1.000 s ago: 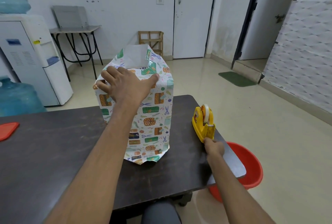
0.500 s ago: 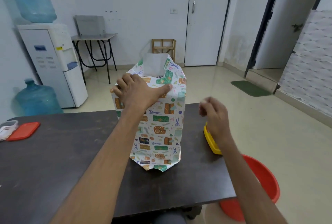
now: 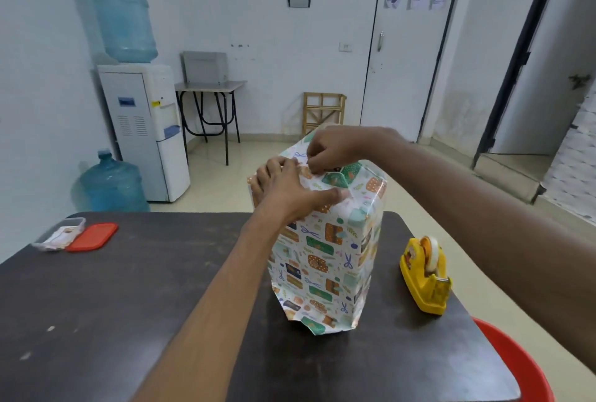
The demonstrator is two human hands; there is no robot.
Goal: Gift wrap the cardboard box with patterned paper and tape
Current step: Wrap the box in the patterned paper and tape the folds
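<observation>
The dark rectangular table (image 3: 129, 288) carries the upright cardboard box wrapped in white patterned paper (image 3: 325, 256), which stands directly under both hands. The left hand (image 3: 290, 188) lies flat with fingers spread, pressing the folded top flaps down. The right hand (image 3: 335, 150), just beyond it, pinches at the flap seam; whether it holds tape cannot be told. To do this step well, keep the left palm firm, lay the strip across the seam, then rub outward. The yellow plastic tape dispenser (image 3: 425, 276) sits below the right forearm for more.
</observation>
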